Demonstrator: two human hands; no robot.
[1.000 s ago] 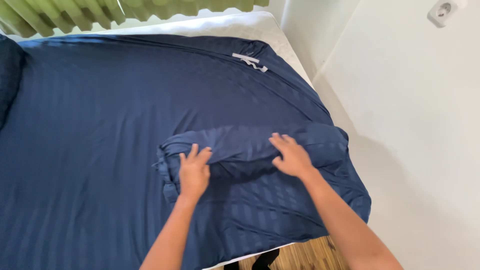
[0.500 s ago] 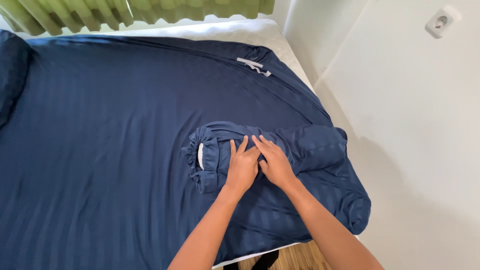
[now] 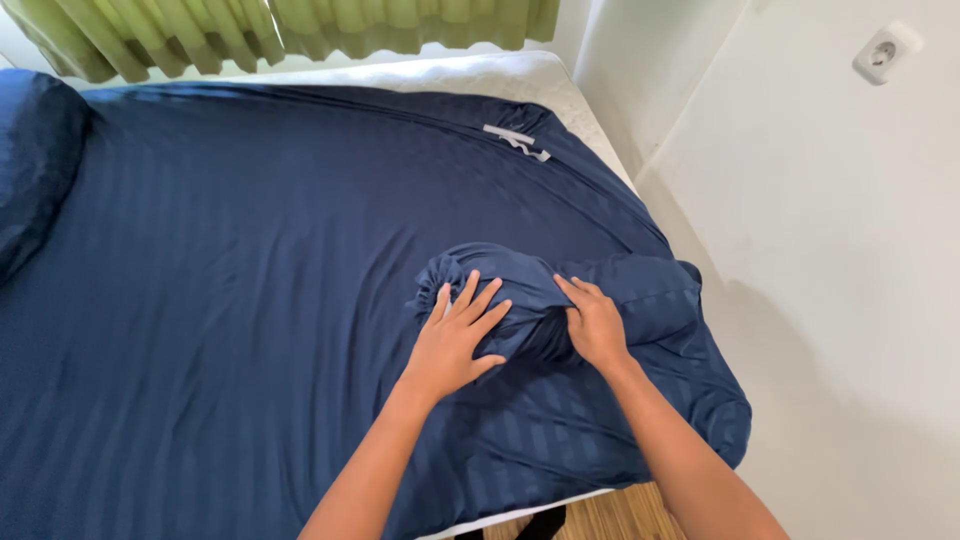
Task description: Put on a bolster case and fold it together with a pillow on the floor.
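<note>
Slippage is your risk: your left hand lies flat, fingers spread, on the bunched navy bundle near the bed's right foot corner, while your right hand pinches its fabric; uneven pressure could unroll it.

Bed w/ white mattress, navy striped sheet spread over it, bunched navy bundle near right edge.

The bunched bundle and sheet are navy cloth with a faint satin-stripe sheen, softly creased. Curtain, upper left: matt green fabric. Floor, bottom: glossy wood. Wall: matt, smooth.
</note>
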